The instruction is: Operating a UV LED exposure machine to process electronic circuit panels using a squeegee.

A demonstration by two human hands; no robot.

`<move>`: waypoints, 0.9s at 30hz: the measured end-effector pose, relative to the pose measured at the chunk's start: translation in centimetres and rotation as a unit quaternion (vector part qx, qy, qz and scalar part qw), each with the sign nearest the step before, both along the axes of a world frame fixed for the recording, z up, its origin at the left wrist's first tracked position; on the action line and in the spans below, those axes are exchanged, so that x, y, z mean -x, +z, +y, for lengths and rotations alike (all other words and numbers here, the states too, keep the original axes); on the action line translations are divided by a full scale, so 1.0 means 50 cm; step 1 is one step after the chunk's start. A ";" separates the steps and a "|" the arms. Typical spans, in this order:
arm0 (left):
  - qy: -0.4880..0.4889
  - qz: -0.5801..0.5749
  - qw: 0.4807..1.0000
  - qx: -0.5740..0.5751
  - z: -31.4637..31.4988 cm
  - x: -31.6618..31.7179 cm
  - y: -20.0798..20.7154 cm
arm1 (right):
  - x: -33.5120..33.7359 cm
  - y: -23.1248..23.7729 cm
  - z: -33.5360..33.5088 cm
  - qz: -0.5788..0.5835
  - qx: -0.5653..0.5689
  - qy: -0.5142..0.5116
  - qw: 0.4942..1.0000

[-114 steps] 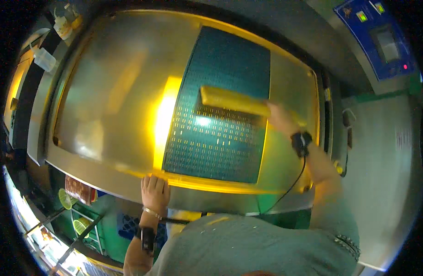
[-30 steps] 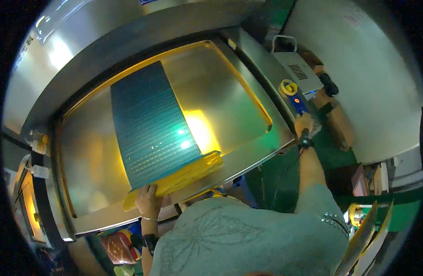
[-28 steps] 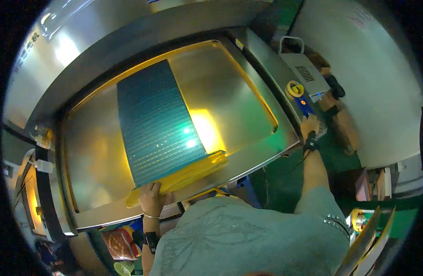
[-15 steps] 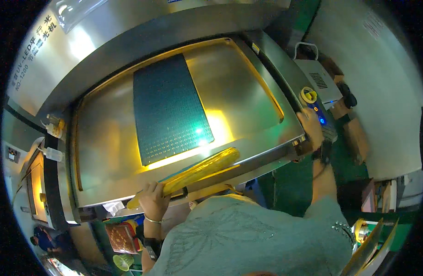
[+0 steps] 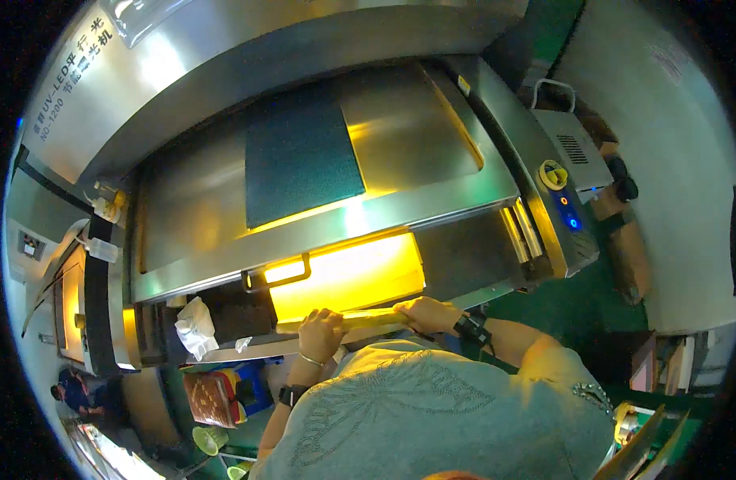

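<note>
Steel tabletop (image 5: pixel 420 132) ahead, hands (image 5: pixel 321 334) (image 5: pixel 429 314) partly hide yellow bar (image 5: pixel 372 319).

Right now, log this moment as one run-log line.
left hand: gripping yellow bar | right hand: gripping its right end | dark panel: on metal surface

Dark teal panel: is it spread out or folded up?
Spread out: the dark teal panel lies flat on the metal bed, no fold showing.

You have room above the metal bed (image 5: pixel 416 120), right of the dark sheet (image 5: pixel 304 160). A black handle (image 5: pixel 307 268) juts out ahead of your left hand (image 5: pixel 320 332).
</note>
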State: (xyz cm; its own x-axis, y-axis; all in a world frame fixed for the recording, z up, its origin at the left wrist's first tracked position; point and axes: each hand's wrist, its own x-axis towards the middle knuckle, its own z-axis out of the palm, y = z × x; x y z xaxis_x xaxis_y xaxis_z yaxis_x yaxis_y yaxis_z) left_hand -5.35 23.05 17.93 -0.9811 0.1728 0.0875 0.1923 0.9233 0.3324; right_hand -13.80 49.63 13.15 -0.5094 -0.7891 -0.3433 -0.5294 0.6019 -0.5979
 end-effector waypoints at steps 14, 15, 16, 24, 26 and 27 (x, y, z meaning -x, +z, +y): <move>0.206 -0.101 0.973 -0.034 -0.077 -0.156 -0.028 | 0.065 -0.410 0.097 0.144 0.036 -0.372 0.916; 0.217 -0.115 0.969 -0.037 -0.082 -0.165 -0.027 | 0.060 -0.436 0.066 0.165 0.036 -0.367 0.915; 0.217 -0.115 0.969 -0.037 -0.087 -0.165 -0.028 | 0.055 -0.450 0.043 0.186 0.032 -0.364 0.912; 0.162 -0.062 0.984 -0.028 -0.190 -0.128 -0.040 | -0.002 -0.559 -0.076 0.309 -0.014 -0.344 0.887; 0.173 -0.055 0.982 -0.057 -0.236 -0.115 -0.057 | 0.019 -0.666 -0.077 0.163 0.074 -0.233 0.956; 0.210 -0.053 0.974 -0.062 -0.270 -0.135 -0.078 | 0.013 -0.572 -0.151 0.132 0.048 -0.234 0.962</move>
